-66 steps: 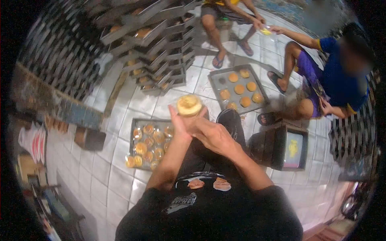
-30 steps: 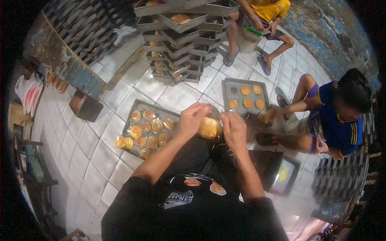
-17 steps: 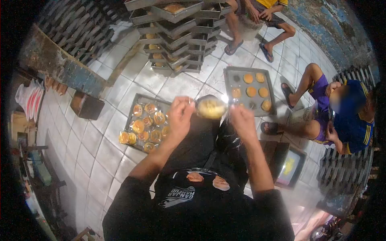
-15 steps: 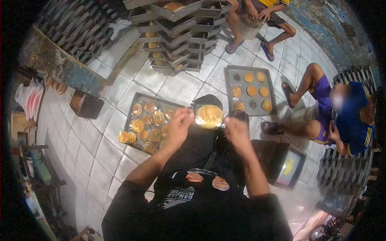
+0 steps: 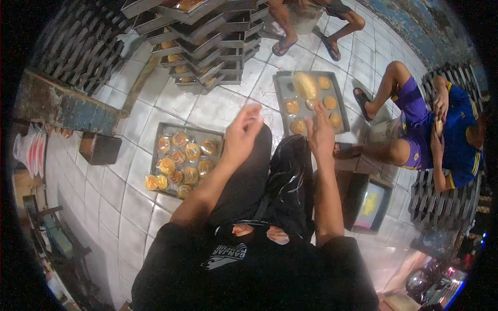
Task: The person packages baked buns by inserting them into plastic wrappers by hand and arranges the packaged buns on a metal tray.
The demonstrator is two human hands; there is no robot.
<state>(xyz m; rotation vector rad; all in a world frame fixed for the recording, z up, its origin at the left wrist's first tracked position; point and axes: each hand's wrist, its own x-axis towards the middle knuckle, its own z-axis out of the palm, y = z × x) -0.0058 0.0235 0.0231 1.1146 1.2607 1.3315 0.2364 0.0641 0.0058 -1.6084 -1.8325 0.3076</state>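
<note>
A bun in a clear wrapper [image 5: 305, 85] is smeared by motion over the right-hand tray [image 5: 340, 92], just beyond the fingertips of my right hand [image 5: 321, 129]. The fingers of that hand stretch forward, apart from the thumb; whether a fingertip still touches the wrapper I cannot tell. Raised above my left knee, my left hand [image 5: 244, 129] has loosely bent fingers, with nothing seen in them. Several round golden buns lie in the right-hand tray, some in shiny wrappers. Left of my leg, another tray [image 5: 155, 136] holds many wrapped buns [image 5: 176, 155], a few at its left edge.
Stacked metal trays [image 5: 202, 46] with buns stand ahead. A person in a blue shirt [image 5: 459, 124] sits at the right, hands around a small item. Another person's legs [image 5: 284, 31] show at the top. A dark box [image 5: 353, 194] stands by my right knee.
The wrapped bun, held between both hands before, has moved forward and right over the right-hand tray. My right hand has reached forward; my left no longer grips the wrapper. The view has shifted.
</note>
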